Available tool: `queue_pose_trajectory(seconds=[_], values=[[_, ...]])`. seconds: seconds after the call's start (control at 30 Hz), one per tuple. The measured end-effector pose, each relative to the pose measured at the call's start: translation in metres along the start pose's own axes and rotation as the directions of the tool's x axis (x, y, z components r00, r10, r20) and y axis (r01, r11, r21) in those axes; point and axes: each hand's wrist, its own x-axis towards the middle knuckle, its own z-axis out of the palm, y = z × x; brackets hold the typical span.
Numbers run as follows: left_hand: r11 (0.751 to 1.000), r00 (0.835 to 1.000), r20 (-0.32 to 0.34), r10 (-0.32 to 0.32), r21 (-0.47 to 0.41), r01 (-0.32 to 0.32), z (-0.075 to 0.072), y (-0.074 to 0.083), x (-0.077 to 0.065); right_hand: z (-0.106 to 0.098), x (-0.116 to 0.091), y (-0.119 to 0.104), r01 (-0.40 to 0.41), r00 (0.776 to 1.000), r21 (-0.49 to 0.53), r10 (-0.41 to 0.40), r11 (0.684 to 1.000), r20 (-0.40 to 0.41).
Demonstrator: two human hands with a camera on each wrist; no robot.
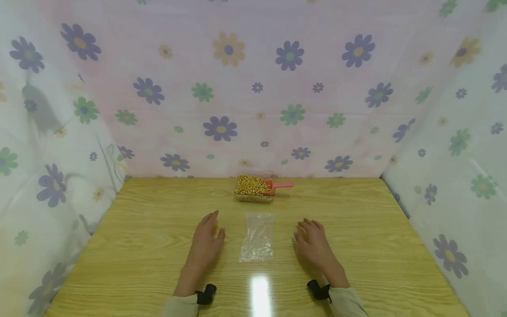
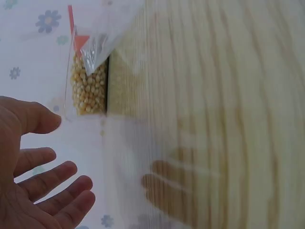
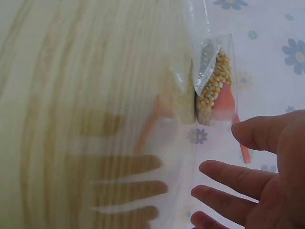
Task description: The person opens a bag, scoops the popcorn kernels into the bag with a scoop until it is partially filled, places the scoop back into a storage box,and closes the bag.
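A clear plastic bag (image 1: 257,237) lies flat on the wooden table between the two hands, touched by neither. Behind it stands a clear container (image 1: 255,199) filled with corn kernels (image 1: 249,184). A pink scoop (image 1: 282,185) rests in the kernels, its handle sticking out to the right. To the left of the bag is my left hand (image 1: 205,242), fingers spread and holding nothing. My right hand (image 1: 314,244) is on the bag's other side, its fingers loosely extended and free of any object. Both wrist views show the kernels and scoop beyond the fingers.
The wooden table (image 1: 138,229) has a glossy surface with a bright light reflection near its front. A flowered curtain (image 1: 253,88) hangs behind it and along both sides. Black bands with small dark devices (image 1: 318,290) sit on the wrists.
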Motion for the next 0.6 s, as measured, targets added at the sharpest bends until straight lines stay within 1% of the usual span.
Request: queue_pose_trajectory(seconds=[0.07,0.17,0.27,0.33,0.43,0.6], values=[[1.0,1.0,0.004,0.003,-0.018,-0.003,0.003,0.004,0.001,0.002,0.003,0.0,-0.009,1.0,0.002,0.009,1.0,-0.006],[0.998,0.999,0.012,0.036,-0.043,-0.036,0.009,0.007,0.002,0.006,0.007,0.001,0.007,0.999,-0.001,-0.007,1.0,-0.033],[0.995,0.997,0.002,0.072,-0.07,-0.072,0.016,0.009,0.003,0.009,0.011,0.001,0.012,0.999,0.025,-0.011,1.0,-0.043],[0.993,0.997,-0.003,0.079,-0.091,-0.079,0.02,0.012,0.003,0.011,0.014,0.002,-0.007,0.999,0.064,0.009,0.998,-0.031],[0.991,0.999,0.021,0.048,-0.125,-0.045,0.023,0.017,0.005,0.014,0.017,0.001,-0.051,0.999,0.113,0.051,0.992,-0.002],[0.991,0.996,0.087,-0.037,-0.125,0.048,0.024,0.024,0.012,0.019,0.026,-0.005,-0.089,0.996,0.15,0.084,0.985,0.044]])
